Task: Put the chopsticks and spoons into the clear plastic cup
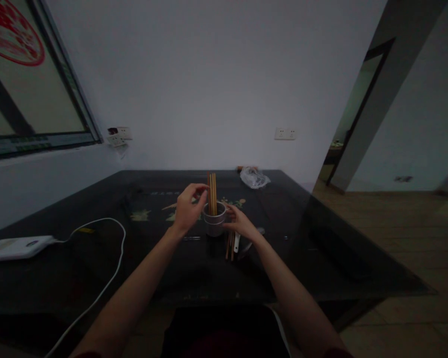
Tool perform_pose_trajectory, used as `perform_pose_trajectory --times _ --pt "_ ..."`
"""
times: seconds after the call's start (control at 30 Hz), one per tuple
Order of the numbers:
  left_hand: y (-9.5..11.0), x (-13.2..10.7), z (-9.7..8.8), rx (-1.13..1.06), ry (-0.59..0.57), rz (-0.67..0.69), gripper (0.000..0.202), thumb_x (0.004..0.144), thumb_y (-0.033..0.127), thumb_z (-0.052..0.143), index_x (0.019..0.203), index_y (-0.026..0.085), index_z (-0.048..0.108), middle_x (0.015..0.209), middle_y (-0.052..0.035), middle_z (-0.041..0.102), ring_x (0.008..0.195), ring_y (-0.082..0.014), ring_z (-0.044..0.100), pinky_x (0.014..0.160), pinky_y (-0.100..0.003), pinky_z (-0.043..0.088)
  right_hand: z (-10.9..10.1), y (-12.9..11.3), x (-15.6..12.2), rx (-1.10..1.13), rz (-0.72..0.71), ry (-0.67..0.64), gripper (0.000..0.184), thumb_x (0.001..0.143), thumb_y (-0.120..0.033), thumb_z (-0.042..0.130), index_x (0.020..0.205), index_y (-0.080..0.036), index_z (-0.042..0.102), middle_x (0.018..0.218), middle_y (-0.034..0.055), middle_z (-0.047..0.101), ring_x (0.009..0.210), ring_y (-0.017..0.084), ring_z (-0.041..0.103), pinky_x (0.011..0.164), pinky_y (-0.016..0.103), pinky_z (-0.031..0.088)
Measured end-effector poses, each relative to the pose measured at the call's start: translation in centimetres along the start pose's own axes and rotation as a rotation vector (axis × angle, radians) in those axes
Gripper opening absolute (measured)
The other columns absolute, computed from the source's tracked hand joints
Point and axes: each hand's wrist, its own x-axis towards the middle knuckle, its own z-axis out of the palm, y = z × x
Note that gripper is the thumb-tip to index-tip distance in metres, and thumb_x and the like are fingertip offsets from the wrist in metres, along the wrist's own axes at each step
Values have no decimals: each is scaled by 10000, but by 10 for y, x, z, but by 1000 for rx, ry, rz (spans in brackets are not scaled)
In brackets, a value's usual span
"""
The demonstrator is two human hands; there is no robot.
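Observation:
A metal cup (215,226) stands upright on the dark table, with several chopsticks (213,194) rising out of it. The curled fingertips of my left hand (188,207) meet the left side of these sticks near their tops. At the cup's right side is my right hand (241,222), its fingers against the rim and its thumb lower on the wall. Below that hand, more chopsticks (229,246) lie on the table beside a white-handled utensil (237,242). Another utensil (247,246), partly hidden by my right wrist, looks like a metal spoon.
The dark glossy table (164,283) has a printed flower pattern. A crumpled clear plastic bag (254,178) lies at the back. At left, a white power bank (18,247) trails a white cable (122,243) over the front edge. A dark flat object (341,253) lies at right.

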Motion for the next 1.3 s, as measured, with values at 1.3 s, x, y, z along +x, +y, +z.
perform_pose_trajectory --times 1.3 --pt "11 -94 75 581 -899 27 253 874 385 402 948 215 575 879 -77 693 797 -255 669 703 -356 500 -20 -21 3 -1060 471 -165 311 794 -429 574 1001 -205 637 1083 115 661 989 272 640 755 325 477"
